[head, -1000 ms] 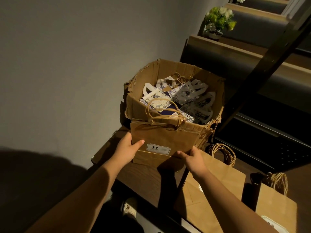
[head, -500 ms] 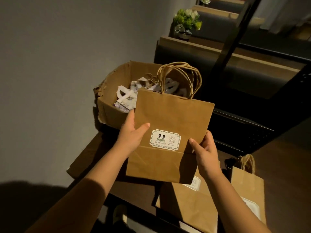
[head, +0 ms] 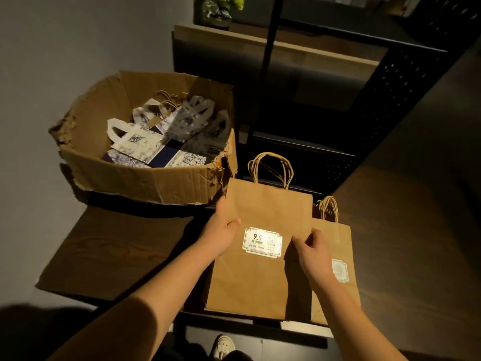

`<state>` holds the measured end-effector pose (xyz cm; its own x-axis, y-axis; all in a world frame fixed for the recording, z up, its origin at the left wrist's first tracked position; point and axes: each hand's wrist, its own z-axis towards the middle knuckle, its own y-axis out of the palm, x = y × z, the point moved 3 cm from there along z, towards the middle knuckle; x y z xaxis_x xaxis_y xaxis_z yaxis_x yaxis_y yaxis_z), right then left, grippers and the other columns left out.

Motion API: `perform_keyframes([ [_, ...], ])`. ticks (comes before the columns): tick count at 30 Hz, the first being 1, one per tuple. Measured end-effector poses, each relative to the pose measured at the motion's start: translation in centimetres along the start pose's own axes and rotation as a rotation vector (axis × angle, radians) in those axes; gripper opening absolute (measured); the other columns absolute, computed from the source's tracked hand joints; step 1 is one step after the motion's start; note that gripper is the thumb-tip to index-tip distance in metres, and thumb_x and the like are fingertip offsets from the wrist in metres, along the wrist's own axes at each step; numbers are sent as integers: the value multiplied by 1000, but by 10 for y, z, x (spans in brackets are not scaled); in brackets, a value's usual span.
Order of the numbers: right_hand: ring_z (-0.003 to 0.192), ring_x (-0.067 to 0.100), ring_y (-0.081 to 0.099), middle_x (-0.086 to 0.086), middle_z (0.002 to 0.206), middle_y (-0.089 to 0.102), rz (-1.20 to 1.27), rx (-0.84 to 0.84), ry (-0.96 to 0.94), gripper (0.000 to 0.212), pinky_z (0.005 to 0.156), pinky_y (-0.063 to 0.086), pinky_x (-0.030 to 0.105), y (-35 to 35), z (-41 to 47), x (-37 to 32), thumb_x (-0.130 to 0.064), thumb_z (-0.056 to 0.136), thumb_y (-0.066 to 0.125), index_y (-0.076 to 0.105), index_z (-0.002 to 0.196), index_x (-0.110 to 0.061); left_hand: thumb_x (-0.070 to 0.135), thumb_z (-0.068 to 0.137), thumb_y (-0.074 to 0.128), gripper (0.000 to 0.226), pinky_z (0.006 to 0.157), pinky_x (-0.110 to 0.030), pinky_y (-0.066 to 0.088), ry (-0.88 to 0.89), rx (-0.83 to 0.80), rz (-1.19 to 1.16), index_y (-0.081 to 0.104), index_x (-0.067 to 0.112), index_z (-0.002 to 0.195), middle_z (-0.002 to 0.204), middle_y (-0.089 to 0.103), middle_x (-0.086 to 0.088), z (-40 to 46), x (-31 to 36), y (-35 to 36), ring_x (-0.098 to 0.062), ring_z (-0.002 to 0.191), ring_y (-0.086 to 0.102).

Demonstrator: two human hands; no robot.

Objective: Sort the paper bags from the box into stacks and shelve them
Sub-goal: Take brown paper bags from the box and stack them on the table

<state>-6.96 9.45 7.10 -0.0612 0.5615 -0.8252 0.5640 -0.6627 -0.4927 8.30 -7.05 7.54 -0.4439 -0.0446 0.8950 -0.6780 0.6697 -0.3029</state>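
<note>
Brown paper bag (head: 263,209): flat, light, creases easily. Left hand (head: 221,231) and right hand (head: 311,250) each pinch a side edge; that grip suits it.

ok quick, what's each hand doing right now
Left hand: grips the left edge of the brown paper bag.
Right hand: grips the same bag's right side, thumb on its front.
</note>
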Motion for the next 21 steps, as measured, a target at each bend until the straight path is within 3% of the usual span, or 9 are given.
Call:
perform_keyframes([
  [4,82,21,58,7,92,58,-278,-94,130,18,79,54,43,11,11,20,-25,94,56,47,100,-11,21,96,53,64,88,-36,48,-122,-4,296,20,22,150,137,51,-5,17,-30,10,-27,116,55],
  [9,98,29,60,10,107,57,-435,-201,162,33,79,52,38,21,19,32,-27,95,54,41,117,-7,30,94,55,63,81,-34,46,-195,-57,552,25,18,147,137,47,-10,30,-53,16,-29,116,54],
  [17,86,20,58,9,106,59,-467,-231,165,32,71,49,32,32,34,36,-29,95,53,40,116,-8,31,92,57,61,86,-40,51,-214,-51,670,30,16,144,137,47,-11,52,-58,13,-31,115,55],
  [21,93,24,59,14,115,58,-513,-261,185,32,76,49,32,41,40,42,-27,95,51,44,117,-6,30,93,57,53,86,-38,50,-259,-96,729,36,15,139,134,50,-11,56,-67,15,-31,115,55],
])
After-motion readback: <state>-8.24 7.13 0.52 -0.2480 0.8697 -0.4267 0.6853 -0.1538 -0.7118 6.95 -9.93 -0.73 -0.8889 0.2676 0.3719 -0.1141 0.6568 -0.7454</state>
